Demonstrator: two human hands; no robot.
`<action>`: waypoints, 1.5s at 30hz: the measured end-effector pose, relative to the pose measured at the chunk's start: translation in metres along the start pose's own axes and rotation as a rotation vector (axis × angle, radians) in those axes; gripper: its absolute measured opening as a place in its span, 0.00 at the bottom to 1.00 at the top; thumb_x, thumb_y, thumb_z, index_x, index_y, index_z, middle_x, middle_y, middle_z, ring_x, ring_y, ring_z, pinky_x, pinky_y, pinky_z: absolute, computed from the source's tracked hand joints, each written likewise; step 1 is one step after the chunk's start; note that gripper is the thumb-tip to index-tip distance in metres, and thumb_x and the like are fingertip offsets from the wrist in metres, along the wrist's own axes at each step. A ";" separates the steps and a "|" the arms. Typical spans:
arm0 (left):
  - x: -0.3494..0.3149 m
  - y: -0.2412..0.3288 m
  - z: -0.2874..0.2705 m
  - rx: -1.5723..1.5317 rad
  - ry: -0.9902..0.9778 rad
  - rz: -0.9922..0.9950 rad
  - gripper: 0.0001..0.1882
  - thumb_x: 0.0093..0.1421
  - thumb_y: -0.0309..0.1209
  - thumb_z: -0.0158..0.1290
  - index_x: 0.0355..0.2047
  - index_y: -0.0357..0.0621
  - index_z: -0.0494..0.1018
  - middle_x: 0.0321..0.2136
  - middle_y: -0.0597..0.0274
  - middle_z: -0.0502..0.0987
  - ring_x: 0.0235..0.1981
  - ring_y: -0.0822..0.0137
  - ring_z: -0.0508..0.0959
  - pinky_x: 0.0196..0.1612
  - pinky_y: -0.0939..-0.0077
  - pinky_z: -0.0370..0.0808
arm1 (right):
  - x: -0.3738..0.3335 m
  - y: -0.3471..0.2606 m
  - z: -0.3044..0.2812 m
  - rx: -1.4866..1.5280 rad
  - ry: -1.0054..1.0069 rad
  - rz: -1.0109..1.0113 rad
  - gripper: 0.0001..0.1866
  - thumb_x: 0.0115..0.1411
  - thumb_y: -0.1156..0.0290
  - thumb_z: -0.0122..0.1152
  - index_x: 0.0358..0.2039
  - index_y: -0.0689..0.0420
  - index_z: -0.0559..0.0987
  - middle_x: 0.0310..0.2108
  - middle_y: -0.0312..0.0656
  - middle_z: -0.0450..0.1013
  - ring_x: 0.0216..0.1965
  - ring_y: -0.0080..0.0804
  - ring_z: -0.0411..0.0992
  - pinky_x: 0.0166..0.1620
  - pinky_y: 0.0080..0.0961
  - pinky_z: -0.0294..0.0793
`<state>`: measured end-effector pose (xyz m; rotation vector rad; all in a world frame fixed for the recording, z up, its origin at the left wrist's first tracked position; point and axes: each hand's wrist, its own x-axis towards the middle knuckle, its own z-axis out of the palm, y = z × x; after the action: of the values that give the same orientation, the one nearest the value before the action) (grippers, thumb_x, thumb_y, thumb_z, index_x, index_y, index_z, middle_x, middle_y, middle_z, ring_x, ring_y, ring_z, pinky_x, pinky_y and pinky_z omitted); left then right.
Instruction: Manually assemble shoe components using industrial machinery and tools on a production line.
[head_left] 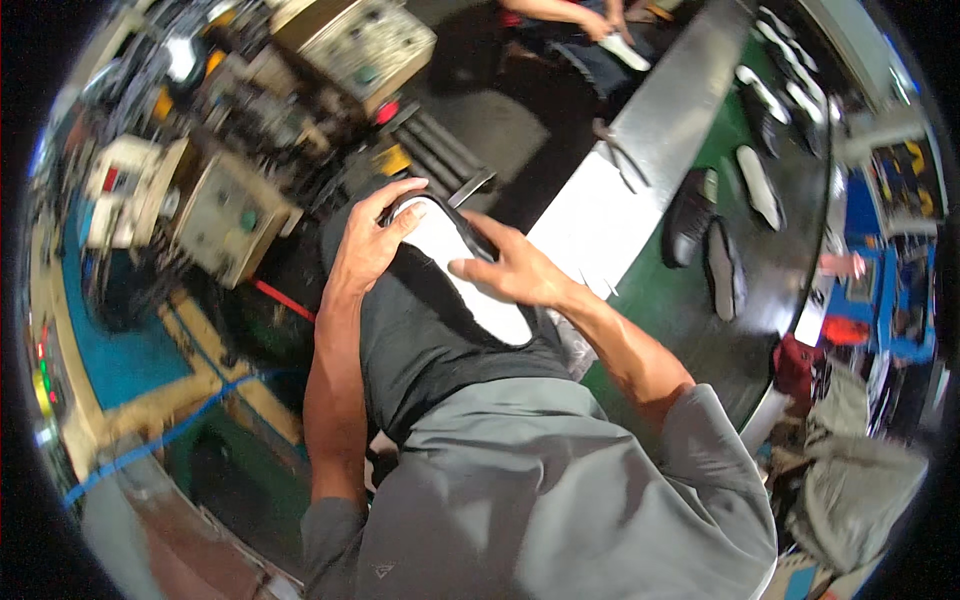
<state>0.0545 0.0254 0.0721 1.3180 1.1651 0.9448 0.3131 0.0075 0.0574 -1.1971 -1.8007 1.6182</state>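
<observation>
A dark shoe with a white underside (492, 312) lies bottom up across my lap, its far end pointing up and to the left. My left hand (372, 240) grips that far end, with the thumb on the white surface and the fingers over the dark edge. From the right, my right hand (515, 262) holds the shoe's middle, thumb pressed on the white underside and fingers along the side. The shoe's upper side is hidden against my dark trousers.
Pincers (622, 160) lie on a metal ledge (668, 100) to the right. Beyond it, several shoes (725, 268) rest on a dark green conveyor (775, 290). Machines with control boxes (232, 215) stand at the left. A co-worker's hands (603, 25) hold a white-bottomed piece at the far side.
</observation>
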 end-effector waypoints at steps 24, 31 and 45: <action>-0.045 -0.057 -0.009 0.025 0.229 0.104 0.18 0.73 0.35 0.59 0.57 0.36 0.82 0.54 0.52 0.82 0.55 0.61 0.80 0.62 0.68 0.74 | 0.055 0.003 0.050 -0.169 -0.095 -0.104 0.35 0.80 0.52 0.51 0.71 0.73 0.68 0.55 0.70 0.79 0.58 0.58 0.79 0.62 0.43 0.77; -0.032 -0.074 -0.004 -0.092 0.213 -0.075 0.17 0.73 0.34 0.59 0.56 0.37 0.82 0.50 0.54 0.83 0.50 0.64 0.81 0.58 0.69 0.76 | 0.055 0.032 0.034 0.142 -0.187 0.124 0.44 0.72 0.43 0.64 0.75 0.65 0.67 0.63 0.66 0.75 0.67 0.53 0.74 0.70 0.42 0.69; -0.028 -0.082 -0.020 0.214 0.463 -0.147 0.15 0.71 0.32 0.61 0.53 0.35 0.82 0.43 0.53 0.85 0.46 0.59 0.83 0.55 0.67 0.76 | -0.052 -0.029 0.051 -1.027 -0.156 -0.245 0.42 0.56 0.54 0.79 0.72 0.26 0.74 0.79 0.67 0.43 0.61 0.67 0.69 0.60 0.56 0.79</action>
<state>0.0203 -0.0038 -0.0049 1.1895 1.7349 1.0715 0.2913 -0.0621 0.0851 -1.1329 -2.8753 0.6034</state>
